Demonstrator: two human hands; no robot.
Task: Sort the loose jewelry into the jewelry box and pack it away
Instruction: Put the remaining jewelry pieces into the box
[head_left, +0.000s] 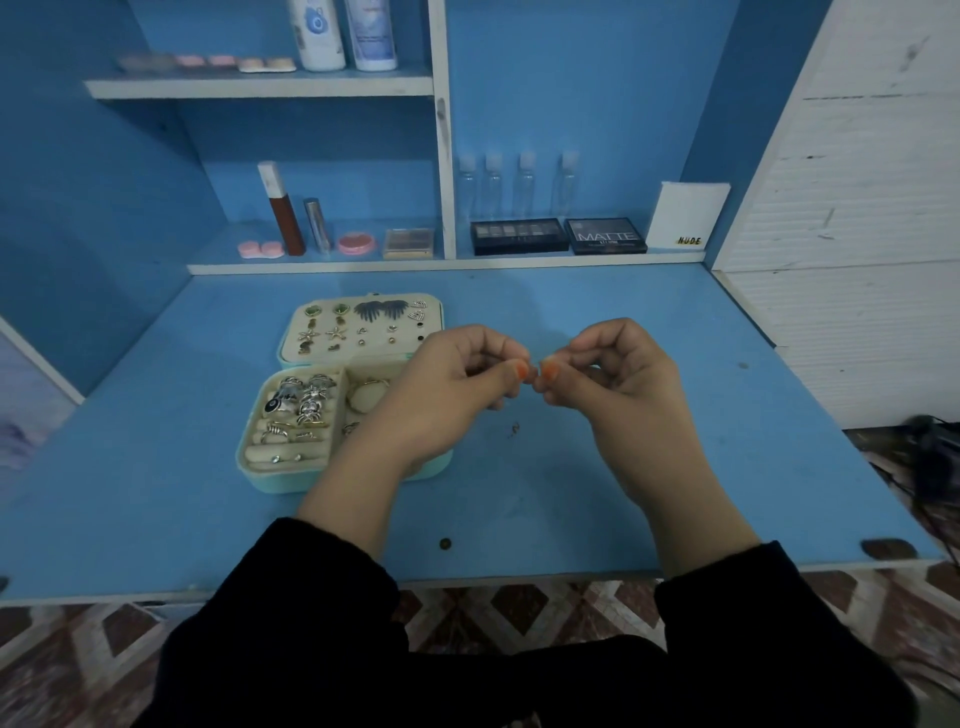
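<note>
Hands (457, 387) (615, 379) pinched together, jewelry box (262, 480) under left

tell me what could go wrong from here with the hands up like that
1. The left hand and right hand pinch something too small to see, over the table, not the jewelry box; dropped, it may roll off.
2. The loose piece beneath could get swept off by a wrist.
</note>
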